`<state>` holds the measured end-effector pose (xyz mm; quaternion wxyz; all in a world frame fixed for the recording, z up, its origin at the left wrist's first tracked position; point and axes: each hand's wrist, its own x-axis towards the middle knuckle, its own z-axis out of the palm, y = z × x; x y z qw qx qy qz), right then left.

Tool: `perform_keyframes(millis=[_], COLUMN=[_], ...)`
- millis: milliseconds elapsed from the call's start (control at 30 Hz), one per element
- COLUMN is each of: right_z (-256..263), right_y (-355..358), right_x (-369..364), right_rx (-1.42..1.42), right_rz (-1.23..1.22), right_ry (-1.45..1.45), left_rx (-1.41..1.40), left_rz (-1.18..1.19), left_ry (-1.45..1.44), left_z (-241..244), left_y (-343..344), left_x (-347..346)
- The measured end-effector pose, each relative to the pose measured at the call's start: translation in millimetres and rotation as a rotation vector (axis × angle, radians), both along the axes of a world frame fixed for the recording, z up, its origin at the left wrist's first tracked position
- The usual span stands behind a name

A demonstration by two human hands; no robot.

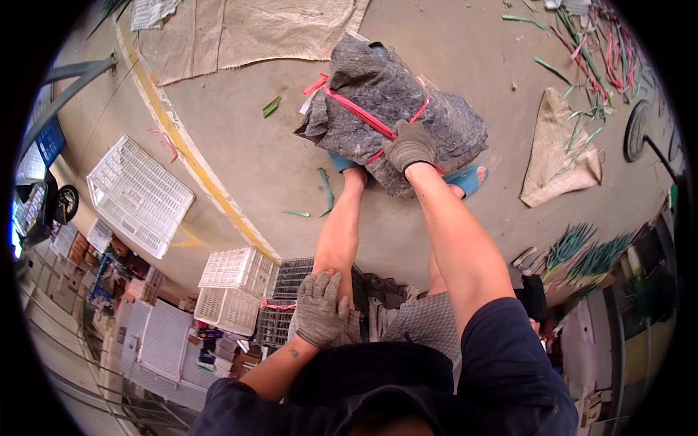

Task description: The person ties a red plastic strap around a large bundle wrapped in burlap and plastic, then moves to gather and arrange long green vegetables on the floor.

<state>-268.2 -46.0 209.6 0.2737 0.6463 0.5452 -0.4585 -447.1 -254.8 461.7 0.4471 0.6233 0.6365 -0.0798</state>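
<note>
A bundle wrapped in grey felt cloth (365, 71) rests on the floor at my feet, bound crosswise with red plastic strapping (362, 113). My right hand (411, 144), in a grey knit glove, has its fingers closed around the red strapping on top of the bundle, where the strands meet. My left hand (322, 309), gloved likewise, lies flat with its palm on my left knee and holds nothing. What the felt encloses is hidden. Blue slippers (468, 180) are on my feet, partly under the bundle.
White plastic crates (140, 196) and black crates (294, 278) stand on the left. Woven sacking (245, 38) lies beyond the bundle, with another sack (564, 155) to the right. Green onions (570, 245) lie at the lower right; leaf scraps and red ties (613, 54) litter the upper right.
</note>
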Motion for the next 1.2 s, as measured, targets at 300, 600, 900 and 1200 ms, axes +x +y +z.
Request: perform_keyframes(millis=[300,600,900,1200], right_z=[-6.0,-17.8,133.4,295.2], right_y=[5.2,-19.7,-61.1,-143.6], right_x=[0.3,10.6,133.4,319.9], right_rx=[-0.147,-0.161,0.016,0.175], right_rz=[-0.066,0.051,-0.318,-0.703], right_ry=[0.05,0.033,0.036,-0.045], left_rx=[-0.029,0.021,0.005,0.096], left_rz=[0.067,0.014,-0.148,-0.21], left_ry=[0.081,0.103,0.196,0.386], left_z=[-14.0,-13.9,-9.1,86.2], left_y=[11.8,7.5,22.7,84.9], left_x=[-16.1,-10.3,7.4,11.1])
